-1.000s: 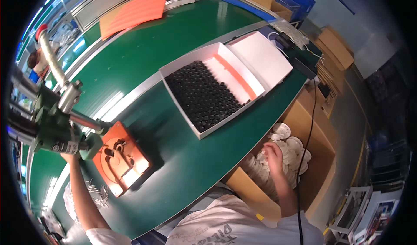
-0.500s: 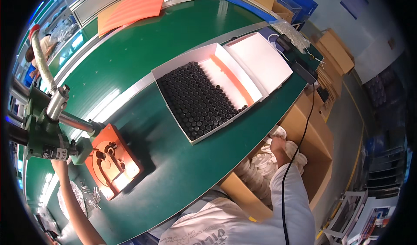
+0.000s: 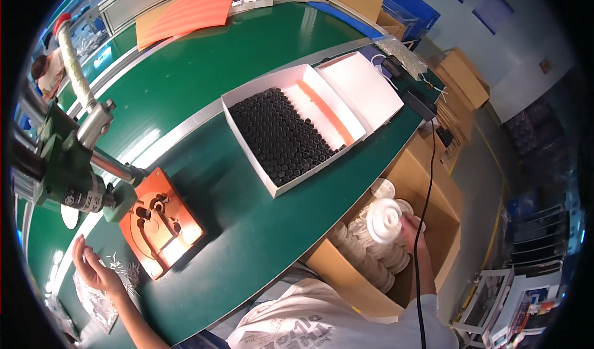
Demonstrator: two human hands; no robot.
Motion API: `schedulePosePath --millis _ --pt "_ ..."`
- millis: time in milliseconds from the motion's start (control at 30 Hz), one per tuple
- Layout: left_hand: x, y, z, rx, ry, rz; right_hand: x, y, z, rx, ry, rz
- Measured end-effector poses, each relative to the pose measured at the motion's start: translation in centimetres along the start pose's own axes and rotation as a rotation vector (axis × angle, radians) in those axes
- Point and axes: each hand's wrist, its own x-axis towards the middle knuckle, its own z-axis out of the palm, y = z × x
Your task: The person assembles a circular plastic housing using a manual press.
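My right hand (image 3: 411,230) grips the rim of a white round plastic part (image 3: 384,219) with a raised stepped centre, held over a cardboard box (image 3: 443,208). Many similar white discs (image 3: 381,267) lie heaped in that box. On the left, my left hand (image 3: 96,270) is open and raised, fingers apart with nothing in them. It is above a clear plastic bag (image 3: 96,302) and small metal pins (image 3: 131,275). A white oval piece (image 3: 70,216) shows just above its fingertips, by the green press (image 3: 83,188). Beside the press lies an orange fixture plate (image 3: 162,222) with black knobs.
A white box (image 3: 277,188) of black round caps (image 3: 278,135) stands mid-bench, its lid folded back. A black cable (image 3: 427,206) hangs across the cardboard box. Orange foam sheets (image 3: 192,12) lie at the far side. A person (image 3: 49,73) is at the far left.
My right hand has come up from the heap with a white disc. My left hand has dropped from behind the press towards the bag and opened. The white oval piece now shows there.
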Motion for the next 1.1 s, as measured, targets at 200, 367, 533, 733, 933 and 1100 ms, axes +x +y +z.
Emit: schedulePosePath --millis 200,367,533,733,933,1100 --pt "-2.7 1.0 -2.4 -0.095 0.061 0.061 -8.3 -8.9 10.1 0.356 -0.481 0.029" --pt "-3.2 9.0 1.4 -0.584 -0.154 0.459 -11.6 -20.4 23.5 0.274 -0.924 0.007" --pt "-1.4 13.4 0.1 -0.946 -0.723 0.001 -16.5 -25.8 41.5 0.408 -1.249 0.099" --pt "1.4 16.9 -2.3 -1.156 -0.318 -0.746 -18.9 -28.4 52.7 0.408 -1.437 0.144" --pt "2.9 8.5 -3.9 -1.066 -0.004 -0.462 -17.9 -28.5 60.3 -0.265 -1.286 -0.879" --pt "2.4 5.5 -3.9 -1.218 0.061 -0.427 -17.6 -24.6 64.8 -0.707 -1.375 -1.467"
